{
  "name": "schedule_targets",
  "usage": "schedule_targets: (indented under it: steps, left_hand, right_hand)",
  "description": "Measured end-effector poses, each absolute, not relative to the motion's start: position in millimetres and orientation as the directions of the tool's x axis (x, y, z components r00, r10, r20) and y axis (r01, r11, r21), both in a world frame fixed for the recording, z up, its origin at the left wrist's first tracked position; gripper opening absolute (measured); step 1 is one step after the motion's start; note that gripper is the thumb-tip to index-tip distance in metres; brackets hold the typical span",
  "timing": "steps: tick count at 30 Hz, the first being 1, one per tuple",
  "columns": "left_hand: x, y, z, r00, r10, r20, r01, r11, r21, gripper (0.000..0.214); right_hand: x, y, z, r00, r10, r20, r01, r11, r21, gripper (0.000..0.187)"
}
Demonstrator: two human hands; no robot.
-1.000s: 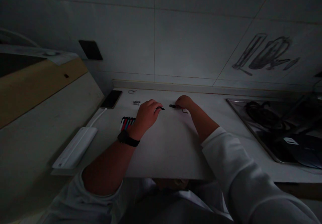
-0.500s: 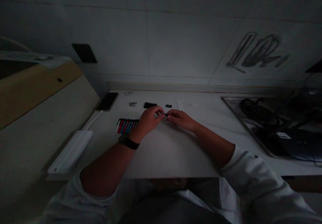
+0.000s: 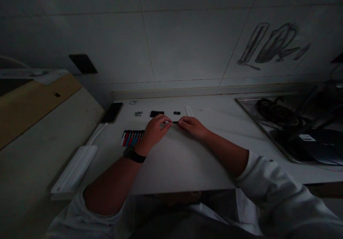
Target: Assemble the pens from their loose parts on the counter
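At the near edge of the white tabletop (image 3: 184, 174), your two forearms reach in from pale, pushed-up sleeves. On the near left lies a long white box (image 3: 76, 167), a white cable (image 3: 95, 134) running from its far end to a phone (image 3: 112, 112). You wear a dark watch (image 3: 134, 155) on your left wrist. Just beyond it, a row of slim coloured pieces (image 3: 131, 138) with black tops lies side by side. To the right, a metal-rimmed tray (image 3: 264, 131) holds dark cables (image 3: 273, 113).

At mid-table, your left hand (image 3: 158, 130) and right hand (image 3: 193, 127) face each other, thumb and fingers of each pinching one end of a slim dark piece (image 3: 175, 122), which lies level between them. Farther off, left to right, sit small metal parts (image 3: 138, 113), a row of black pieces (image 3: 157, 113), a few small dark bits (image 3: 177, 113) and white strips (image 3: 188, 111). A small loop (image 3: 133, 102) lies at the far left, near the wall (image 3: 184, 45), which bears dark marks (image 3: 276, 44) on the right.
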State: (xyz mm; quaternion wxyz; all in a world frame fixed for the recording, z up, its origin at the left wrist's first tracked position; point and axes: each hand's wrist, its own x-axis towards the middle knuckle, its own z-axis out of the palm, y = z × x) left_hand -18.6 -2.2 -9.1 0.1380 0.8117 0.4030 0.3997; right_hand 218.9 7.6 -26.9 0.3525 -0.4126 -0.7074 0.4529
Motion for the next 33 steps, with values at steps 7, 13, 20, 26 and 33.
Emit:
schedule_targets:
  steps: [7,13,20,26,33]
  left_hand:
    - [-18.1,-5.0,-6.7,0.359,0.732,0.579,0.523,-0.672,0.525,0.002]
    - [-16.8,-6.4,-3.1,0.33,0.745,0.58,0.53,-0.655,0.539,0.004]
    - [-17.5,-7.5,0.2,0.325,0.742,0.586,0.548,-0.653,0.522,0.004]
    - [-17.7,-6.7,-0.6,0.324,0.744,0.584,0.551,-0.65,0.523,0.003]
    - [-16.4,-7.3,-1.5,0.309,0.751,0.584,0.56,-0.64,0.526,0.005]
  right_hand:
    - [217.0,3.0,-24.2,-0.381,0.902,0.202,0.353,0.344,-0.87,0.035]
    - [214.1,-1.7,-21.9,-0.31,0.906,0.289,0.39,0.399,-0.83,0.032]
    - [214.3,-1.3,-20.6,-0.327,0.923,0.204,0.375,0.325,-0.868,0.037]
    - [212.8,3.1,-27.5,-0.306,0.943,0.128,0.258,0.211,-0.943,0.034]
    - [208.5,0.3,-24.8,-0.33,0.943,0.044,0.162,0.103,-0.981,0.043]
